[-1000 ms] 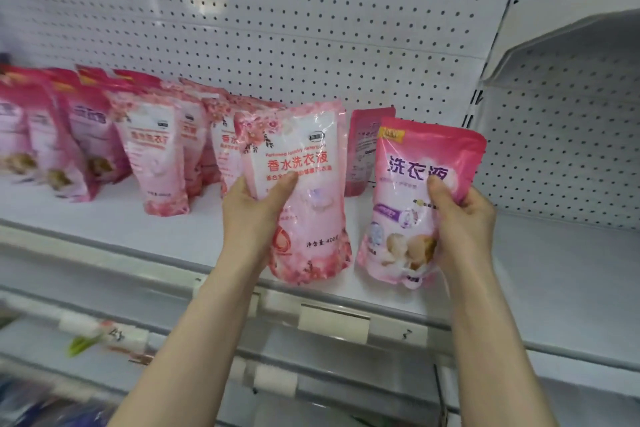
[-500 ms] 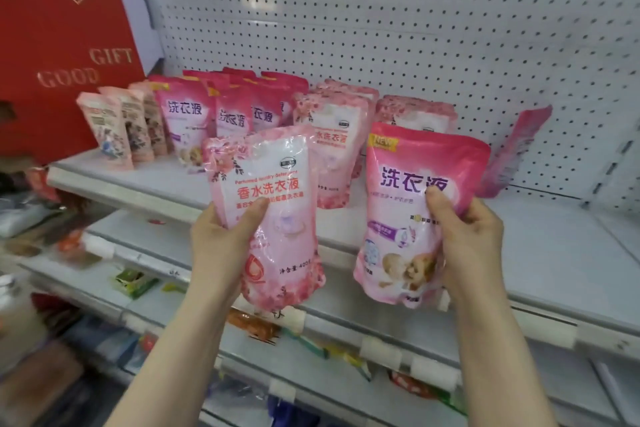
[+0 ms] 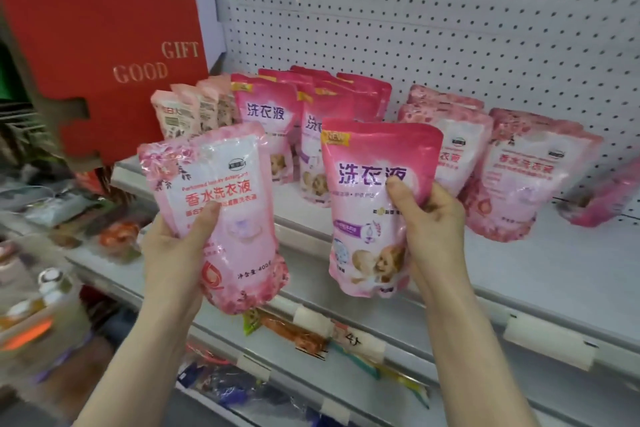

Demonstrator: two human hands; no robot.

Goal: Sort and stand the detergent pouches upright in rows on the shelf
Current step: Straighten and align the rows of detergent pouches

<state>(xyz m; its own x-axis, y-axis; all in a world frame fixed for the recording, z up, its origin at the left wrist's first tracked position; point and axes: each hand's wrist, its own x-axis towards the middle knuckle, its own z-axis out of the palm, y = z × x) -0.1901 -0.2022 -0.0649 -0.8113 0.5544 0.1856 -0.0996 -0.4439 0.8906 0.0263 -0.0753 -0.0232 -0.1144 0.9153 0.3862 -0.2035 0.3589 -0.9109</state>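
Note:
My left hand grips a pale pink floral detergent pouch in front of the shelf edge. A deeper pink pouch with purple lettering is held upright in my right hand, just right of the first. Behind them on the white shelf stand rows: deep pink pouches at the left back, pale floral pouches to the right. One pink pouch lies tilted at the far right.
Small peach pouches stand at the shelf's left end beside a red gift box. White pegboard backs the shelf. Lower shelves hold mixed packets. The shelf's right front is bare.
The view has swung left and closer along the shelf; the red box and left rows now show larger. Both hands keep their pouches, carried leftward.

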